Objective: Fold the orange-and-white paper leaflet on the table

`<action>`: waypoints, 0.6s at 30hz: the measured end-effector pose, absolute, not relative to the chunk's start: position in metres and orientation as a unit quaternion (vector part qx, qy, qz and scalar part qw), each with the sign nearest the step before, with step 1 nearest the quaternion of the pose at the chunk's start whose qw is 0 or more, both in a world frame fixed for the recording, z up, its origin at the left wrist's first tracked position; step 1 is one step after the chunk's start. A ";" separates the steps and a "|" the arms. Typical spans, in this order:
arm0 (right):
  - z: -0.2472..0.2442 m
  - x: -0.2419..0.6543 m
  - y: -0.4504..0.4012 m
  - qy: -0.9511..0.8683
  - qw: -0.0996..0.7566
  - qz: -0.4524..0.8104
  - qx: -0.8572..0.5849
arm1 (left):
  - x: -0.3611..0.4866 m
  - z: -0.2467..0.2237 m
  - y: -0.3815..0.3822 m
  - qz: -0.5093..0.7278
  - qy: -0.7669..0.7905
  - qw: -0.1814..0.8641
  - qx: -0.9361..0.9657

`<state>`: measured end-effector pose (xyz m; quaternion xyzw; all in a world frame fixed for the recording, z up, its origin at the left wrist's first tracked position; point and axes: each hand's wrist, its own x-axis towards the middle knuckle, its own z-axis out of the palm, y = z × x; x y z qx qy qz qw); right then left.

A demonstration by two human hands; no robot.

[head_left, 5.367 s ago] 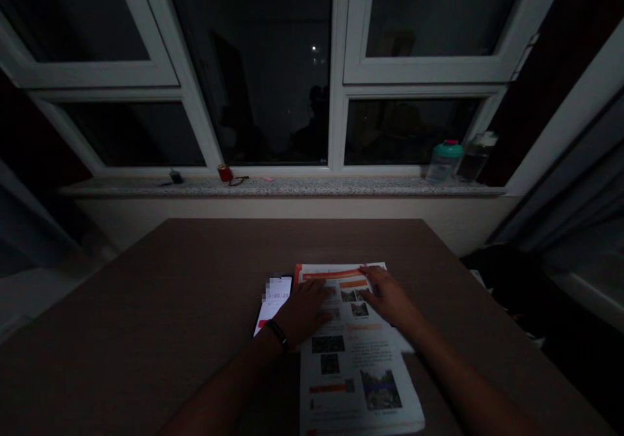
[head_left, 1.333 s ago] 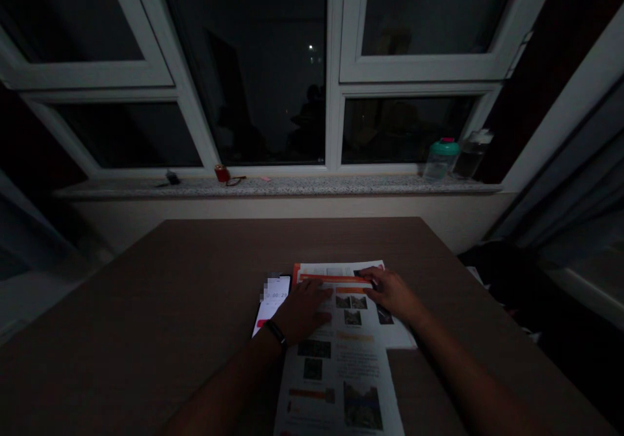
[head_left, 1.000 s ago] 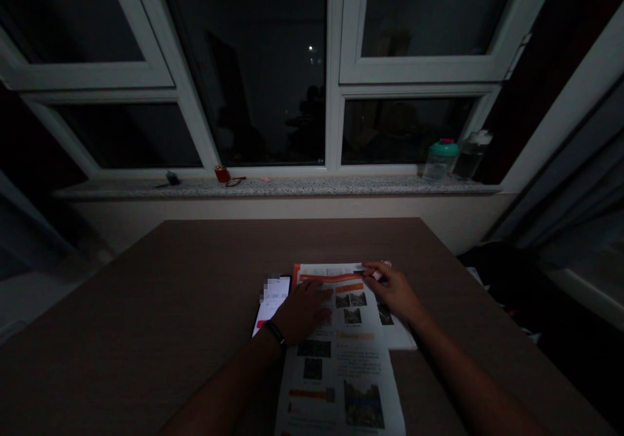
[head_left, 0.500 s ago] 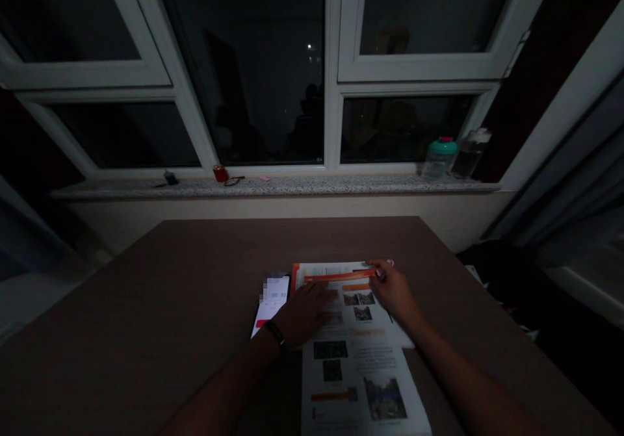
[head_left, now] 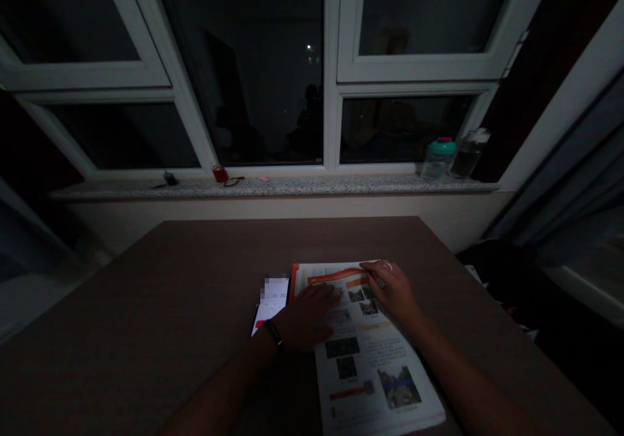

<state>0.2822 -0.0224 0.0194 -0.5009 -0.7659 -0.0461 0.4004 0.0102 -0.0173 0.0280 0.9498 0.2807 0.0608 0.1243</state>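
Note:
A printed sheet (head_left: 361,374) with small photos and orange bands lies over an orange-edged book (head_left: 294,277) on the brown table. My left hand (head_left: 309,316), with a dark band on its wrist, rests flat on the sheet's left side, fingers spread. At the top right, my right hand (head_left: 392,293) has its thumb and fingers closed on the sheet's upper edge, where the paper curls a little. A small pinkish-white spot shows by its knuckles; I cannot make out what it is. Left of the book lies a lit phone (head_left: 273,299), partly behind my left forearm.
The table (head_left: 146,306) reaches to the wall below a granite sill (head_left: 302,186). On the sill stand a teal-lidded bottle (head_left: 439,158), a clear bottle (head_left: 468,155), a small red object (head_left: 220,174) and a small dark object (head_left: 169,178). Dark windows rise behind.
The sheet's lower part has swung right and slightly up, now covering the book's lower right corner. My right hand's fingers have shifted left along the top edge. My left hand has stayed nearly in place.

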 end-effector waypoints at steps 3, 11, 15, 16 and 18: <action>0.022 0.278 -0.024 -0.784 0.384 -0.038 -0.487 | 0.011 0.024 -0.016 0.063 0.285 0.128 0.948; 0.018 0.257 -0.027 -0.820 0.368 0.000 -0.437 | 0.015 0.017 -0.018 0.136 0.347 0.093 0.923; 0.009 0.250 -0.027 -0.820 0.381 0.026 -0.426 | 0.017 0.015 -0.018 0.157 0.378 0.086 0.908; 0.007 0.249 -0.027 -0.822 0.381 0.038 -0.422 | 0.017 0.014 -0.018 0.156 0.380 0.088 0.908; 0.005 0.249 -0.027 -0.823 0.377 0.064 -0.419 | 0.016 0.012 -0.017 0.146 0.379 0.092 0.909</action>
